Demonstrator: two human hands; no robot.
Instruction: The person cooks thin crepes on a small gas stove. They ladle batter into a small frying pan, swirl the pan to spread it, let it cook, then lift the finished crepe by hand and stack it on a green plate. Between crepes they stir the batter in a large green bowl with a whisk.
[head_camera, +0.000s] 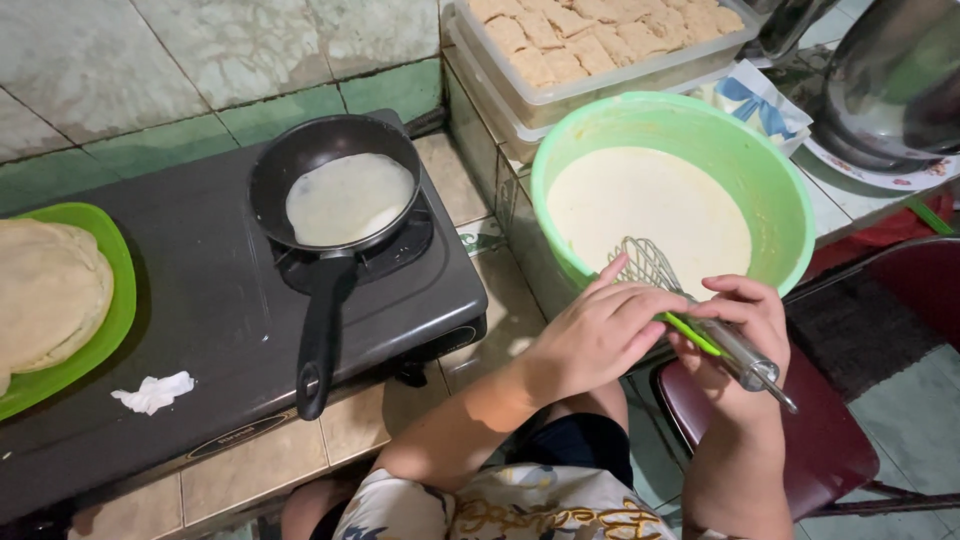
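Whisk (690, 310) sits in my right hand (745, 335), fist closed round its steel handle, wires over the batter in the green bowl (775, 190). My left hand (600, 335) lies half-curled on the bowl's near rim. Left of it, a black pan (335, 190) holds a pale crepe on the stove (200, 320). Clear tubs (600, 85) of squares stand behind; a green plate (110, 310) carries stacked crepes.

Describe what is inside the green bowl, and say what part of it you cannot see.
The green bowl holds pale, creamy batter and the wire head of a whisk dipping in at the near edge. The batter covers the bowl's bottom, and the bowl's near rim is partly hidden by the left hand.
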